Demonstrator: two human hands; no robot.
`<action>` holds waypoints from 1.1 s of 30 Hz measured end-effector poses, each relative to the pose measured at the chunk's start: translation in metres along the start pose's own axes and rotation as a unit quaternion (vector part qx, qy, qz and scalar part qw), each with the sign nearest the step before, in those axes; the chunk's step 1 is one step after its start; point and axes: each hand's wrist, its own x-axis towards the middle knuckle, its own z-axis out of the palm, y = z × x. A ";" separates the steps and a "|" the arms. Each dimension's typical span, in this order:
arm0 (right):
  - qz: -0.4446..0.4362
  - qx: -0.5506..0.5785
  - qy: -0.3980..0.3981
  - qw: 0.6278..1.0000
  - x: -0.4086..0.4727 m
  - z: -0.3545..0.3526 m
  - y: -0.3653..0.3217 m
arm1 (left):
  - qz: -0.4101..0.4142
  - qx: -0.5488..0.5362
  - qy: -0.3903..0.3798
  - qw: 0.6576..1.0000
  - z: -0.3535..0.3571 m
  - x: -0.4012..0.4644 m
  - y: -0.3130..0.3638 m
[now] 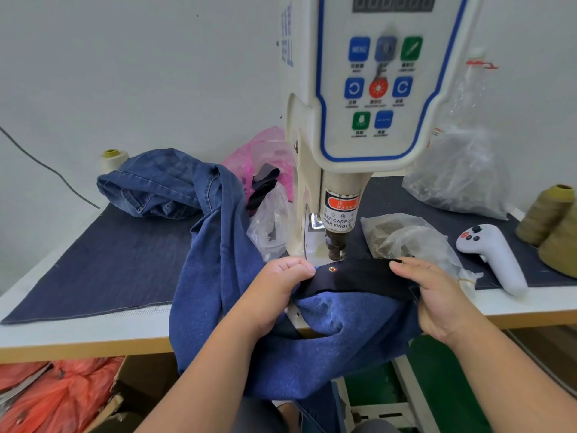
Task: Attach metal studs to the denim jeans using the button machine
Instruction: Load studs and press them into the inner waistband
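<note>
While the dark waistband of the jeans (359, 278) lies at the tabletop's front edge just under the button machine (337, 195) punch, the left hand (278, 289) and right hand (434, 295) each pinch the fabric with curled fingers. A stud (332, 269) shows just beside the left fingertips. In my judgement the band should be held taut and flat, with fingers kept clear of the punch.

A garment workshop: an industrial button machine (371, 98) stands on a desk (78, 331) amid thread cones (544, 214), heaped denim jeans (162, 182) and plastic bags (459, 173).
</note>
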 end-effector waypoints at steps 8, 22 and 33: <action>-0.003 -0.006 -0.012 1.000 0.001 -0.001 0.001 | -0.005 -0.015 0.006 1.000 -0.001 0.002 -0.002; 0.004 -0.078 -0.103 0.992 0.000 0.002 0.004 | -0.023 -0.086 0.090 0.992 -0.004 -0.005 0.007; 0.037 -0.118 -0.119 0.985 0.006 0.031 0.006 | -0.070 -0.268 0.043 0.960 -0.015 -0.007 0.006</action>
